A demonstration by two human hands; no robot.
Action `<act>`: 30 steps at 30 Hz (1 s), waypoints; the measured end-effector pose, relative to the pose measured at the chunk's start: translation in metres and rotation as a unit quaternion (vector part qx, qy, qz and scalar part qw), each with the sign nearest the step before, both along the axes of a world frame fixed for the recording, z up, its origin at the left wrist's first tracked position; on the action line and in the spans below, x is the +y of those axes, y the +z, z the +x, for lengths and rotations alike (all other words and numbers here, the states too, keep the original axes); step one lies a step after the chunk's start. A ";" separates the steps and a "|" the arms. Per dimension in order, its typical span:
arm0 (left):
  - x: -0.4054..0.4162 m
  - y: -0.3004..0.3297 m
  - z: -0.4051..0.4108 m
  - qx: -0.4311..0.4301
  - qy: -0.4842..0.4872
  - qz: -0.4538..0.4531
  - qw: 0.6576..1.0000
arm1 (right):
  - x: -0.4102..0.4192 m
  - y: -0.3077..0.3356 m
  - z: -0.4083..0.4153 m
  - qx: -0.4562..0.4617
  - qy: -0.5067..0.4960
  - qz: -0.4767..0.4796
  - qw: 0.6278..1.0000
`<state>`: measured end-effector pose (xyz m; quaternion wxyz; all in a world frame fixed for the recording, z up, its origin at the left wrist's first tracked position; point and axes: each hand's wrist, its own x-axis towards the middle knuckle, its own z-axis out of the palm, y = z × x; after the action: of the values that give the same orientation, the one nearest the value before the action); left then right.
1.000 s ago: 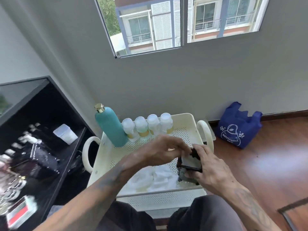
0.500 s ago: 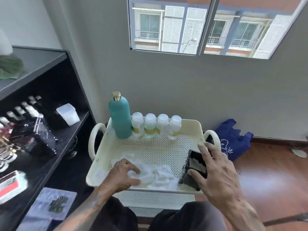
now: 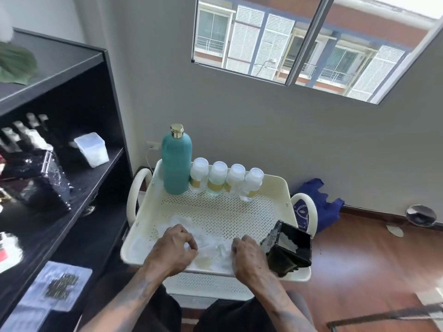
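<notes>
A pile of white pads (image 3: 211, 243) lies at the front of a cream perforated cart tray (image 3: 275, 185). My left hand (image 3: 172, 250) rests on the left of the pile, its fingers curled and pinching some pads. My right hand (image 3: 247, 257) is on the right of the pile with its fingertips bent down into the pads. Just right of that hand a black square box (image 3: 290, 250) stands tilted in the tray's front right corner, with something white inside it.
A teal bottle (image 3: 176, 164) and several small white-capped bottles (image 3: 217, 178) line the tray's back edge. A black shelf unit (image 3: 96, 178) with a clear tub (image 3: 92, 149) stands at the left. A blue bag (image 3: 323, 209) and a round metal object (image 3: 420, 215) lie on the wooden floor.
My right hand let go of the black box and moved left onto the pad pile. My left hand came down from the box to the pads and stays there.
</notes>
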<state>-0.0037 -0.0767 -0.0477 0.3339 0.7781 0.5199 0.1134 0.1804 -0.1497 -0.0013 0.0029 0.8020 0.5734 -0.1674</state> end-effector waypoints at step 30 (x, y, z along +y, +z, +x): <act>0.000 -0.008 0.004 0.008 0.023 0.020 0.999 | -0.015 0.024 -0.006 0.518 -0.215 0.146 0.815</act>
<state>0.0007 -0.0771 -0.0559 0.3113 0.7730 0.5385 0.1250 0.1740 -0.1645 0.0224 -0.4479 0.6906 0.3202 -0.4689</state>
